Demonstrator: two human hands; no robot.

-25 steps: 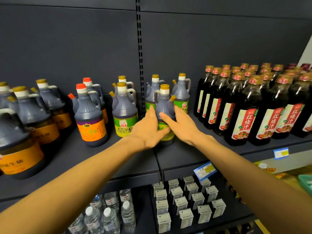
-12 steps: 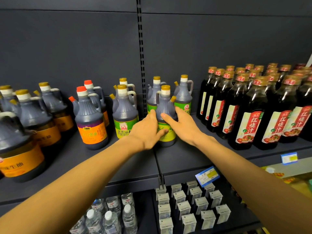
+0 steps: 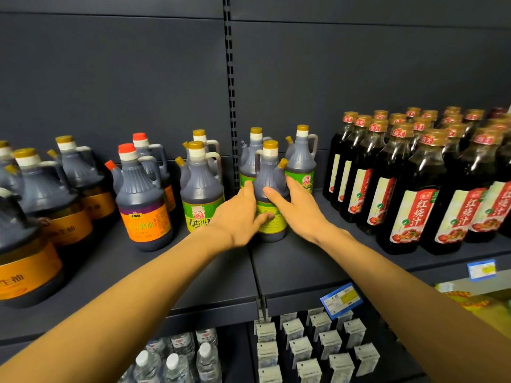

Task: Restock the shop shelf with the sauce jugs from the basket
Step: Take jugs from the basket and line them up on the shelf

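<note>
Two bare hands reach across a dark grey shop shelf (image 3: pixel 298 269) and clasp a green-labelled sauce jug (image 3: pixel 270 189) from either side. The left hand (image 3: pixel 235 217) curls round the jug's left flank, thumb laid across the label; the right hand (image 3: pixel 297 210) wraps the right flank, thumb pressed on the dark shoulder above the label. The jug stands upright on the shelf board, just right of the slotted upright post (image 3: pixel 231 106), its yellow cap and small side spout facing the camera.

Directly behind it stand two more green-labelled jugs (image 3: pixel 302 158), close to the back panel. To the left, past the post, another pair of green-labelled jugs (image 3: pixel 200 189) stands one behind the other, then two red-capped jugs with orange labels (image 3: pixel 141 205), then larger jugs with orange bands (image 3: pixel 41 194) running off the frame's left edge. To the right, well apart from the held jug, tall dark bottles with red-and-white labels (image 3: pixel 409 186) fill the shelf in rows.

On the tier below sit clear water bottles (image 3: pixel 177 363) and small white cartons (image 3: pixel 301 349). Blue price tags (image 3: pixel 341 299) hang on the shelf edge.
</note>
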